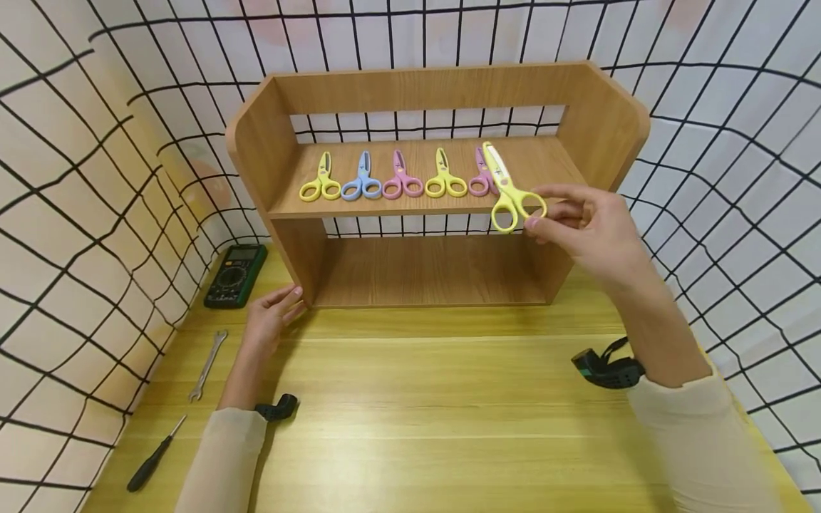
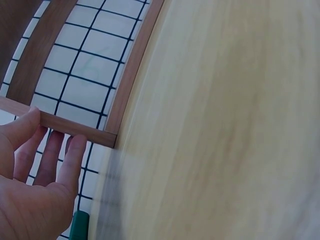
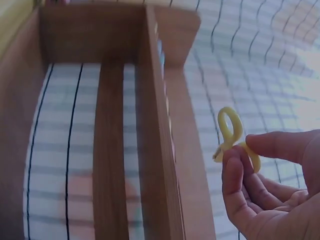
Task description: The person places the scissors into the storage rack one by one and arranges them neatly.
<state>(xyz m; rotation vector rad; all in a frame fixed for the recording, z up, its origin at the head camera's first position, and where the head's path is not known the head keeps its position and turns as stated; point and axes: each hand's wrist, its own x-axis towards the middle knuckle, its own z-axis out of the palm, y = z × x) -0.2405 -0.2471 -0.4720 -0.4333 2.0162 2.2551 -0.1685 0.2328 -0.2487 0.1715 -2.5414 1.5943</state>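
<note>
My right hand (image 1: 586,228) pinches a pair of yellow scissors (image 1: 505,185) by one handle loop, in front of the upper shelf's right end, blades pointing up. The held scissors partly hide a purple pair (image 1: 479,179) behind them. Yellow scissors (image 1: 323,171), blue scissors (image 1: 364,171), pink scissors (image 1: 401,171) and another yellow pair (image 1: 444,171) lie in a row on the wooden shelf (image 1: 539,146). Low at the shelf's left side panel, my left hand (image 1: 272,313) touches the wood with extended fingers; in the left wrist view its thumb (image 2: 31,117) overlaps the panel's edge.
A green multimeter (image 1: 235,276) lies left of the shelf, with a wrench (image 1: 208,365) and a black-handled screwdriver (image 1: 154,459) nearer along the table's left side. Black wire grid panels (image 1: 725,128) backed by white cloth enclose the table (image 1: 423,406).
</note>
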